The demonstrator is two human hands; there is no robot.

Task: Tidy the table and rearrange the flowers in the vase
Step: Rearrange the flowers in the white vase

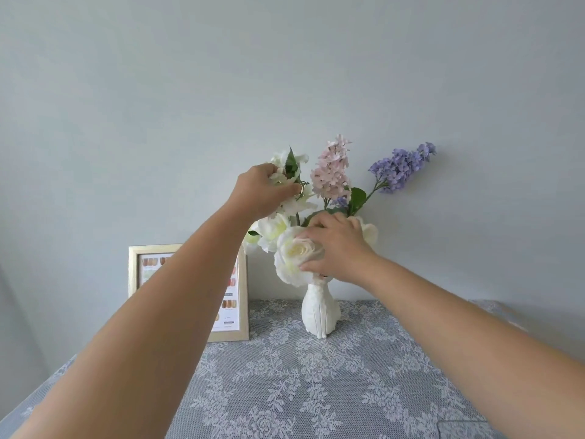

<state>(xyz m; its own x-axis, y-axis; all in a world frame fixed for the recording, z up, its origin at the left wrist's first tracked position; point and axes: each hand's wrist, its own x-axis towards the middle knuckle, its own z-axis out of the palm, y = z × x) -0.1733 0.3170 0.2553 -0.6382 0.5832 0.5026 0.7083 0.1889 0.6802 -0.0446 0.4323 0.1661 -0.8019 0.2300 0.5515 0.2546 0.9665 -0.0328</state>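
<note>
Nearest us, the lace tablecloth (316,391) runs bare up to the white vase (319,312), which stands upright near the back edge, so the tidying looks done and the flowers are the job in hand. The right hand (335,248) is cupped over the big white rose (294,255) just above the vase's neck, thumb under the bloom, fingers curled loosely around it: probably steadying the bunch so the vase doesn't tip. Up and left of the vase, the left hand (262,191) is closed on a tall white blossom spray (289,163), pinching near the head, likely to tease it outward. So the work sits right in both grips. The pink lilac (330,172) and purple lilac (399,167) fan up to the vase's right, untouched. A framed picture (234,312) stands just left of the vase, partly behind the left forearm.
</note>
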